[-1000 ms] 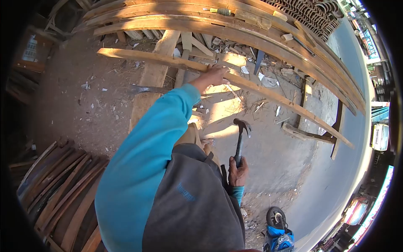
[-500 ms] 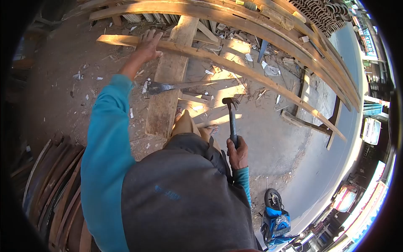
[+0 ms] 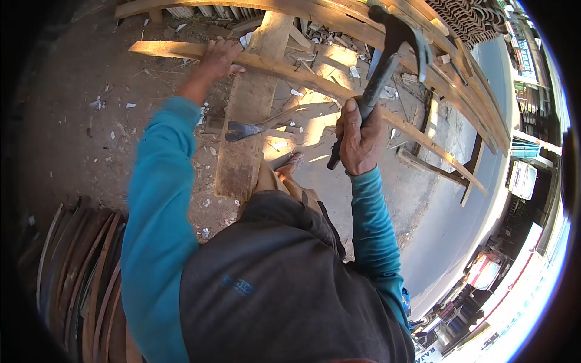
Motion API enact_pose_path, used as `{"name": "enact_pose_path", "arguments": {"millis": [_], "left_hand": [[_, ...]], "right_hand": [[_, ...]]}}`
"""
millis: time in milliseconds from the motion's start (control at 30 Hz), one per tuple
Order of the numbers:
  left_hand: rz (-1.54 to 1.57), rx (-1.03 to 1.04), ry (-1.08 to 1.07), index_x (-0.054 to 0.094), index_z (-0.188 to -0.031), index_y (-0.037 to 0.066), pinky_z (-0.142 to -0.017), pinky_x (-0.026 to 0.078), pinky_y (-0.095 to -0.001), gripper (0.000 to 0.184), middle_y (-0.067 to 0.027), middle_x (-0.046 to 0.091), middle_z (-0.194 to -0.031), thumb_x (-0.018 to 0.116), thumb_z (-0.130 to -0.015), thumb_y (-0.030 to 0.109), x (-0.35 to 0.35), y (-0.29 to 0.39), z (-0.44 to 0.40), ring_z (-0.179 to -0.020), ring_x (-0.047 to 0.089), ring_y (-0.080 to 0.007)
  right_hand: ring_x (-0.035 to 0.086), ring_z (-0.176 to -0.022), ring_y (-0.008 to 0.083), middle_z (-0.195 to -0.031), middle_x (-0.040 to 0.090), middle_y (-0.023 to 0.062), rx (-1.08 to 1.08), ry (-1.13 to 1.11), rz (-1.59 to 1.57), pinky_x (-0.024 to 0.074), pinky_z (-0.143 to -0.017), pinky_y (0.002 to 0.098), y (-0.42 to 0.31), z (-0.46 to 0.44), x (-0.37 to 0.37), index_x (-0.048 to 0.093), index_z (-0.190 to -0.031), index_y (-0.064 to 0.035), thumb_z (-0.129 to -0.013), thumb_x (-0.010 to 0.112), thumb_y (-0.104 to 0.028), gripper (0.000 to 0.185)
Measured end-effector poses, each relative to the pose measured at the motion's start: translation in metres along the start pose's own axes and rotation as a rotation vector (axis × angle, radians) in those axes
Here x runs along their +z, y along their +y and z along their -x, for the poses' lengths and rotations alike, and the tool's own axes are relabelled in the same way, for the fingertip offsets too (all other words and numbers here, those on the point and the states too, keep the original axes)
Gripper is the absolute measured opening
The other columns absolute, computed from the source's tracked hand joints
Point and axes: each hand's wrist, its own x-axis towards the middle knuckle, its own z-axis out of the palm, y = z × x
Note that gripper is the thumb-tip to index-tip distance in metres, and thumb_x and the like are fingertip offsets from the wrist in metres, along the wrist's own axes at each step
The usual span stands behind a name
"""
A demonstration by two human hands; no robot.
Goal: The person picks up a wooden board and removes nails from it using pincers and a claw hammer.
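My left hand (image 3: 218, 59) grips a long narrow wooden batten (image 3: 163, 49) near its left end, the fingers over the far side. The batten crosses over a wide plank (image 3: 237, 166) and runs down to the right. My right hand (image 3: 361, 136) is closed round the handle of a claw hammer (image 3: 382, 80), raised up close to the camera with its head at the top. On the plank lies the flat, splayed end of a dark metal bar (image 3: 242, 130), which looks like a pry bar; its shaft points right.
Several long beams (image 3: 315, 23) stretch across the far side. Offcuts and scraps litter the ground under them, beside a blue saw-like blade (image 3: 375, 60). Curved wooden strips (image 3: 78, 266) are stacked at lower left. A road (image 3: 451, 242) with vehicles lies to the right.
My right hand has lifted the hammer from low near my legs up towards the camera. My left hand stays on the batten, slightly shifted with the view.
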Motion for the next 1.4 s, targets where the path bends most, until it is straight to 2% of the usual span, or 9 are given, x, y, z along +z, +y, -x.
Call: {"name": "enact_pose_path", "arguments": {"millis": [300, 533, 667, 833, 1033, 1167, 1267, 1300, 1400], "left_hand": [[0.013, 0.014, 0.097, 0.056, -0.121, 0.012, -0.096, 0.037, -0.0469, 0.060, -0.0099, 0.060, -0.118, 0.080, -0.076, 0.045, 0.006, 0.001, 0.005, -0.118, 0.053, -0.0298], [0.042, 0.041, 0.098, 0.057, -0.123, 0.012, -0.094, 0.037, -0.0458, 0.061, -0.0111, 0.060, -0.115, 0.080, -0.076, 0.044, -0.001, 0.002, 0.004, -0.116, 0.053, -0.0299], [0.030, 0.034, 0.096, 0.058, -0.122, 0.012, -0.094, 0.038, -0.0462, 0.061, -0.0107, 0.060, -0.116, 0.080, -0.076, 0.044, -0.001, 0.001, 0.003, -0.115, 0.054, -0.0302], [0.027, 0.080, 0.223, 0.057, -0.122, 0.012, -0.094, 0.039, -0.0481, 0.061, -0.0110, 0.060, -0.114, 0.080, -0.075, 0.044, 0.019, -0.007, 0.003, -0.113, 0.054, -0.0312], [0.013, 0.046, 0.197, 0.058, -0.121, 0.014, -0.094, 0.038, -0.0466, 0.060, -0.0100, 0.060, -0.114, 0.080, -0.075, 0.045, 0.011, 0.000, 0.005, -0.114, 0.054, -0.0305], [0.056, 0.030, 0.126, 0.058, -0.121, 0.014, -0.095, 0.038, -0.0462, 0.060, -0.0091, 0.060, -0.112, 0.081, -0.075, 0.045, 0.007, 0.001, 0.005, -0.114, 0.054, -0.0298], [0.028, 0.021, 0.141, 0.058, -0.121, 0.014, -0.096, 0.037, -0.0466, 0.061, -0.0086, 0.060, -0.111, 0.081, -0.074, 0.045, 0.009, 0.003, 0.001, -0.115, 0.054, -0.0296], [0.028, 0.029, 0.119, 0.058, -0.121, 0.014, -0.096, 0.037, -0.0469, 0.061, -0.0085, 0.060, -0.112, 0.081, -0.073, 0.045, 0.013, 0.004, 0.002, -0.116, 0.054, -0.0298], [0.001, 0.033, 0.183, 0.058, -0.121, 0.015, -0.097, 0.037, -0.0471, 0.062, -0.0083, 0.061, -0.114, 0.082, -0.073, 0.046, 0.007, -0.025, -0.013, -0.118, 0.053, -0.0301]], "right_hand": [[0.056, -0.057, 0.0168, -0.066, 0.056, 0.0091, 0.333, -0.264, 0.130, 0.0454, -0.053, 0.0348, 0.011, -0.016, -0.011, 0.055, -0.088, 0.0017, -0.099, 0.059, -0.041, 0.045], [0.049, -0.053, 0.0110, -0.068, 0.053, 0.0041, -0.485, 0.124, -0.457, 0.0418, -0.047, 0.0252, -0.069, -0.066, -0.004, 0.055, -0.097, -0.0048, -0.103, 0.058, -0.036, 0.032], [0.063, -0.069, 0.0232, -0.069, 0.058, 0.0156, -0.095, -0.156, 0.509, 0.0503, -0.065, 0.0411, 0.051, -0.031, 0.007, 0.053, -0.098, 0.0020, -0.100, 0.057, -0.032, 0.035], [0.055, -0.063, 0.0256, -0.069, 0.055, 0.0190, 0.336, -0.320, 0.317, 0.0451, -0.061, 0.0410, 0.055, -0.006, -0.015, 0.056, -0.089, 0.0041, -0.098, 0.059, -0.042, 0.047], [0.048, -0.050, 0.0124, -0.067, 0.050, 0.0029, -0.324, 0.249, -0.362, 0.0389, -0.042, 0.0245, -0.111, -0.060, -0.025, 0.054, -0.093, -0.0043, -0.101, 0.058, -0.043, 0.039], [0.049, -0.053, 0.0126, -0.069, 0.051, 0.0043, -0.610, 0.248, -0.473, 0.0434, -0.046, 0.0279, -0.059, -0.078, -0.010, 0.053, -0.090, -0.0067, -0.102, 0.053, -0.047, 0.042], [0.060, -0.061, 0.0221, -0.066, 0.055, 0.0143, -0.087, -0.157, 0.568, 0.0482, -0.058, 0.0378, 0.090, -0.015, 0.022, 0.054, -0.095, 0.0018, -0.100, 0.055, -0.045, 0.048], [0.060, -0.063, 0.0251, -0.067, 0.056, 0.0186, 0.280, -0.381, 0.409, 0.0483, -0.060, 0.0413, 0.135, 0.000, 0.026, 0.053, -0.093, 0.0042, -0.098, 0.058, -0.046, 0.050], [0.049, -0.050, 0.0124, -0.065, 0.052, 0.0045, 0.254, -0.327, 0.222, 0.0401, -0.045, 0.0295, 0.092, 0.014, 0.017, 0.052, -0.088, -0.0026, -0.098, 0.060, -0.049, 0.048]]}}
